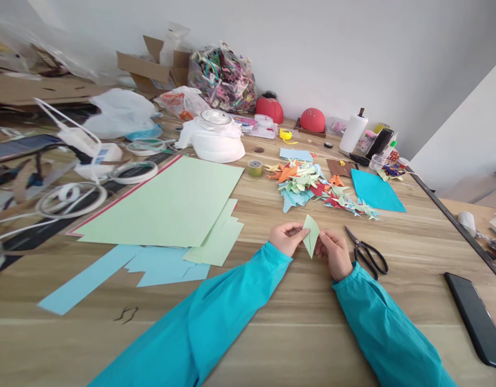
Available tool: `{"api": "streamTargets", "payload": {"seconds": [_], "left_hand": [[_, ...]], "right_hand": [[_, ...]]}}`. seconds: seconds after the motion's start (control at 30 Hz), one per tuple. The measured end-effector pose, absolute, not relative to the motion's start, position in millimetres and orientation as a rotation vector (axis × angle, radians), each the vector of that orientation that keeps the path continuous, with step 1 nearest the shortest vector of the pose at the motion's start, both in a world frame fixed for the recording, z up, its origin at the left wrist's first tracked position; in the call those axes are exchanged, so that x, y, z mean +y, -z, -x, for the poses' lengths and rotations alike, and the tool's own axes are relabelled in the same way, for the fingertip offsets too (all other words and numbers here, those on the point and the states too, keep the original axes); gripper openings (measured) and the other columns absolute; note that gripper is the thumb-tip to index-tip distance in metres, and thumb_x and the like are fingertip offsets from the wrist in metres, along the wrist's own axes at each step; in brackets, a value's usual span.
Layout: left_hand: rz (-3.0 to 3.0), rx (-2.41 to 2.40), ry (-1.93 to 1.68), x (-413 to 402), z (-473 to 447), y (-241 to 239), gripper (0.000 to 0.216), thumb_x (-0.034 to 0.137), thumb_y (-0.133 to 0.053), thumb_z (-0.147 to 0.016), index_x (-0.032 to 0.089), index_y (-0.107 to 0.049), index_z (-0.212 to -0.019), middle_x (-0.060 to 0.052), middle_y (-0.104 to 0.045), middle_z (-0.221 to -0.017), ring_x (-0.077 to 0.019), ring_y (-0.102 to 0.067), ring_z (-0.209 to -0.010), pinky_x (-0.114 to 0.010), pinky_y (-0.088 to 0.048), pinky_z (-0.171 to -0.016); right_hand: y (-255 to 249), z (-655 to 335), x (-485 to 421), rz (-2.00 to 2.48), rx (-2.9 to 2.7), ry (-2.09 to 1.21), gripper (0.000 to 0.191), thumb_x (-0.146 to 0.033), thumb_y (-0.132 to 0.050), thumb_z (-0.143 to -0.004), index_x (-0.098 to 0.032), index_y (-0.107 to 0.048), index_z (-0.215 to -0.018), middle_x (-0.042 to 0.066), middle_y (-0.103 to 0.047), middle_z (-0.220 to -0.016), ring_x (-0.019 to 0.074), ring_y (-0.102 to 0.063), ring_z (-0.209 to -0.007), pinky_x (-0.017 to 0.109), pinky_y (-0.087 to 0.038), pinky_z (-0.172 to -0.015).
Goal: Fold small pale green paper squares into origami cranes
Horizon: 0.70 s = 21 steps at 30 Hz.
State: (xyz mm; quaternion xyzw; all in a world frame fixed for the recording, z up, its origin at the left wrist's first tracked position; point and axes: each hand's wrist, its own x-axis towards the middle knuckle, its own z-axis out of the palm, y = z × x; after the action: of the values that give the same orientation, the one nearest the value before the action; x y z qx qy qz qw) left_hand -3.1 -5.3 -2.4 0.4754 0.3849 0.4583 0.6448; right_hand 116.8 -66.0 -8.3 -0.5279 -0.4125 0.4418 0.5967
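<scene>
A small piece of light green paper (311, 236), folded into a kite-like diamond, is held upright just above the table between both hands. My left hand (287, 238) pinches its left side, with the thumb lying across the front. My right hand (335, 251) has its fingertips closed at the paper's right edge. Beyond the hands lies a pile of folded paper cranes (302, 183) in orange, green, blue and red. Black-handled scissors (368, 252) rest on the table just right of my right hand.
Large green sheets (163, 199) and blue paper strips (90, 279) lie to the left. A turquoise sheet (377, 189) is at the right, a black phone (475, 317) near the right edge. A tape roll (254, 168), cables and bags stand further back.
</scene>
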Motion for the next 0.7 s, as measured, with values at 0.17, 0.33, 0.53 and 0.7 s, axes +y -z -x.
{"api": "streamTargets", "payload": {"seconds": [0.17,0.33,0.53,0.7], "left_hand": [[-1.088,0.865,-1.055,-6.0,2.3,3.4,0.028,0.03,-0.075,-0.049,0.011,-0.066,-0.067,-0.004,-0.067,-0.058,-0.017,-0.062,-0.054,-0.026,-0.052,-0.047],[-1.086,0.876,-1.048,-7.0,1.7,3.0,0.027,0.03,-0.074,-0.05,0.011,-0.066,-0.068,-0.003,-0.066,-0.057,-0.0156,-0.061,-0.052,-0.025,-0.051,-0.047],[-1.088,0.879,-1.047,-6.9,1.9,1.8,0.024,0.026,-0.073,-0.049,0.01,-0.066,-0.067,-0.003,-0.064,-0.054,-0.0132,-0.058,-0.049,-0.024,-0.049,-0.046],[-1.105,0.887,-1.062,-5.9,1.3,1.1,0.022,0.024,-0.073,-0.047,0.011,-0.067,-0.063,-0.004,-0.065,-0.055,-0.013,-0.057,-0.05,-0.024,-0.047,-0.049]], "right_hand": [[6.7,-117.1,-66.4,1.242,-1.009,-0.993,0.027,-0.04,-0.055,-0.076,-0.015,-0.062,-0.071,-0.002,-0.051,-0.046,0.0081,-0.043,-0.04,0.02,-0.032,-0.039],[5.1,-116.8,-67.2,1.263,-1.047,-0.962,0.025,-0.04,-0.056,-0.075,-0.015,-0.061,-0.072,-0.003,-0.05,-0.046,0.0075,-0.043,-0.039,0.02,-0.033,-0.038],[5.8,-116.4,-66.7,1.295,-1.035,-0.954,0.024,-0.038,-0.06,-0.072,-0.015,-0.059,-0.069,-0.004,-0.051,-0.046,0.007,-0.043,-0.038,0.019,-0.033,-0.038],[7.2,-117.2,-65.7,1.313,-1.014,-0.957,0.023,-0.038,-0.063,-0.069,-0.015,-0.06,-0.068,-0.004,-0.052,-0.044,0.0072,-0.043,-0.038,0.02,-0.033,-0.037]]}}
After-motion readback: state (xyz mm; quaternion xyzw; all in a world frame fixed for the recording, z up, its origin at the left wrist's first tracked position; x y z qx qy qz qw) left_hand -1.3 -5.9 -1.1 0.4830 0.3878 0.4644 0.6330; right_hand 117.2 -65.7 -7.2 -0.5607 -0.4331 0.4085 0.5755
